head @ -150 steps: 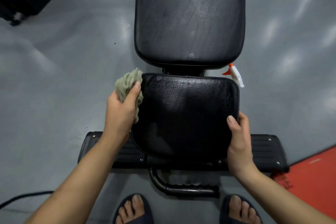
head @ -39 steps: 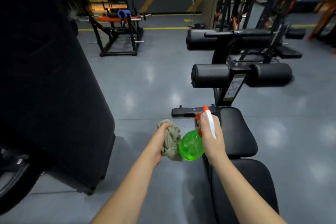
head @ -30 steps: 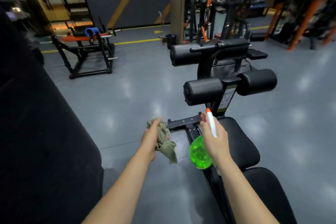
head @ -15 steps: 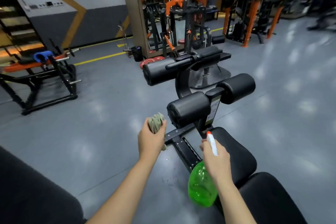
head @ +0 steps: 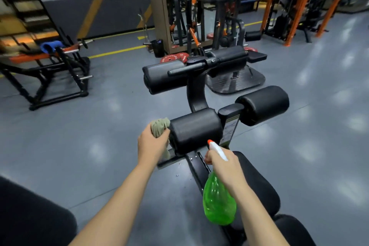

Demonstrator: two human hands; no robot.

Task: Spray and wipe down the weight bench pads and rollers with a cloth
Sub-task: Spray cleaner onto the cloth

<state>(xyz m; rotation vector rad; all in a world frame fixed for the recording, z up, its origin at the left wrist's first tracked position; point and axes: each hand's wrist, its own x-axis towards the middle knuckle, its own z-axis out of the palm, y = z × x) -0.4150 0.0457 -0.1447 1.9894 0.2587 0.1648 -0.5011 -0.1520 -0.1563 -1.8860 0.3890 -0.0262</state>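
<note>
Cloth, clamped in the left grip, is touching the end of the near roller, seemingly for wiping; right grip is clamping the spray bottle, nozzle aiming there.

Only the person's forearms and hands show. The left hand and the right hand are bare, and so are both wrists. The left forearm and the right forearm are bare, slim and smooth along all their visible length, down to the lower edge of the view. Whatever is worn higher up lies outside it.
</note>
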